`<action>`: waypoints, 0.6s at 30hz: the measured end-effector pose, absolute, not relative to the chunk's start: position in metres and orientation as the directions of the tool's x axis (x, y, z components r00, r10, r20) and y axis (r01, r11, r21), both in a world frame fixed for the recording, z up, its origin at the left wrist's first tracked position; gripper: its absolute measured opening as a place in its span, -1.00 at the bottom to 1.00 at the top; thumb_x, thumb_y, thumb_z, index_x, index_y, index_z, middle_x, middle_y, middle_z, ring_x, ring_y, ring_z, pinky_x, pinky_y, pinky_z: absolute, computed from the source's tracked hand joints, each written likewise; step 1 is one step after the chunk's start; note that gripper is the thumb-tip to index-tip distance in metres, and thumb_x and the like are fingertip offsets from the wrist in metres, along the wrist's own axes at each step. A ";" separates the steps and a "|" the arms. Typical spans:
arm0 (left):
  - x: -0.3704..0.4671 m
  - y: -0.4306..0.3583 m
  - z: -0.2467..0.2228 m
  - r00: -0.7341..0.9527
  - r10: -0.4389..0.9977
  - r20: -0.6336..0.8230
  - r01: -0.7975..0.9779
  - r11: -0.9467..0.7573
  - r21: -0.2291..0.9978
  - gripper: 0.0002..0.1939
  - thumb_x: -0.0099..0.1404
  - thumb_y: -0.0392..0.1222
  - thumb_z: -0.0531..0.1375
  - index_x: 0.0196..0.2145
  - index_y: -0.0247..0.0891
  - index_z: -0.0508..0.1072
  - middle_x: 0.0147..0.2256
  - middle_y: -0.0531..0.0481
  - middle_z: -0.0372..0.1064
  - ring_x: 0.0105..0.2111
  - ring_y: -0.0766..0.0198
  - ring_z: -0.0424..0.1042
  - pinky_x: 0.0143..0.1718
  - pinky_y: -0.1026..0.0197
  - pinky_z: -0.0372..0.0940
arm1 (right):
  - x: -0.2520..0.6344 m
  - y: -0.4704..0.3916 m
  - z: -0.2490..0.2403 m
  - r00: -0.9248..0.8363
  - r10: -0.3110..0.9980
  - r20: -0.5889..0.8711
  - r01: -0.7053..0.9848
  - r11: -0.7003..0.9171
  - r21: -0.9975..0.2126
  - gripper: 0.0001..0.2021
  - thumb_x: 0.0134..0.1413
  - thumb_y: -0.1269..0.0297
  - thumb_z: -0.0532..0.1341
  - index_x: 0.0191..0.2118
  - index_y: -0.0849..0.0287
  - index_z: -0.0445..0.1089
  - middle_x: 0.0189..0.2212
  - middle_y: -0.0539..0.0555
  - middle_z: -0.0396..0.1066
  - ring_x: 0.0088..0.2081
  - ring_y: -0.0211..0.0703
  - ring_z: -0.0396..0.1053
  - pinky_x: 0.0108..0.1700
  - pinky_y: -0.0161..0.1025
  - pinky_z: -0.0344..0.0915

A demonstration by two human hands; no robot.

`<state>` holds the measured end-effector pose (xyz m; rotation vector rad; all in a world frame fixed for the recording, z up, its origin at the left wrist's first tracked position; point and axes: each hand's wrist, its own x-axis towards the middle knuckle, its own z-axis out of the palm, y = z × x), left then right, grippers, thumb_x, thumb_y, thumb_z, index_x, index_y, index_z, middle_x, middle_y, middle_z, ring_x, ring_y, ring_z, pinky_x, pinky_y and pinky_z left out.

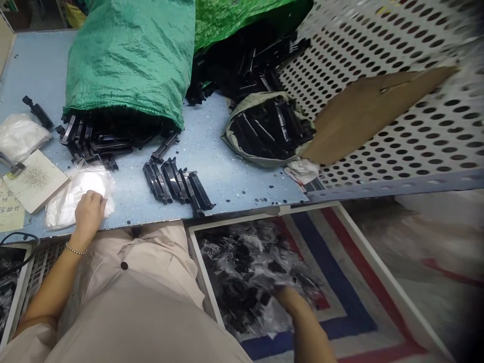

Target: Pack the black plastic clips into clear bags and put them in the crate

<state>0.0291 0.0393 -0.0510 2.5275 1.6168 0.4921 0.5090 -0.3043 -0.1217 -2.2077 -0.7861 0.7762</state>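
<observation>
My left hand (89, 209), with a bead bracelet at its wrist, rests on a pile of clear plastic bags (68, 201) at the table's front edge. Its fingers are bent and closed on the bag film. Down to the right, my right hand (286, 297) reaches into a white-rimmed bin, over bagged black parts (242, 257). Motion blur and shadow hide its fingers. On the blue table (234, 184), several loose black plastic parts (177, 184) lie in a slanted row. More black parts (94, 141) spill from the mouth of a green woven sack (130, 60).
A second green sack (234, 20) and an open grey-green bag (270, 131) hold more black parts. Brown cardboard (363, 111) leans on a perforated white panel (416, 45). A pale block (36, 181) lies at left. The bin (363, 237) has a striped lining.
</observation>
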 end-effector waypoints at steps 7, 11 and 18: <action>0.053 0.046 -0.049 0.335 0.919 0.208 0.851 -0.390 0.353 -0.82 0.33 -0.10 0.20 -0.25 -0.28 0.45 -0.16 -0.23 0.35 -0.14 -0.03 0.38 -0.18 0.02 0.31 | 0.434 -0.122 -0.051 0.094 0.969 -0.228 0.536 -0.243 -0.809 -0.71 0.26 0.11 0.10 -0.09 0.10 0.49 -0.28 0.17 0.56 -0.27 -0.05 0.53 -0.21 -0.08 0.49; 0.043 0.061 -0.053 0.274 0.956 0.107 0.742 -0.281 0.609 -0.84 0.33 -0.20 0.14 -0.39 -0.24 0.47 -0.25 -0.11 0.42 -0.23 0.11 0.42 -0.16 0.08 0.31 | 0.367 0.002 -0.016 -0.298 0.942 0.153 0.862 0.335 -0.380 -0.53 0.28 0.53 -0.05 0.18 0.13 0.38 0.24 0.27 0.31 0.27 0.15 0.24 0.13 0.16 0.32; 0.020 0.057 -0.057 0.024 0.995 -0.092 0.230 0.084 0.969 -0.89 0.12 -0.19 0.30 -0.44 -0.28 0.48 -0.22 -0.10 0.51 -0.26 0.21 0.49 -0.26 0.20 0.34 | 0.349 0.087 -0.023 -0.696 0.703 0.146 0.658 0.706 -0.262 -0.72 0.28 0.52 0.07 -0.10 0.15 0.51 0.10 0.19 0.44 0.27 0.07 0.23 0.28 0.18 0.13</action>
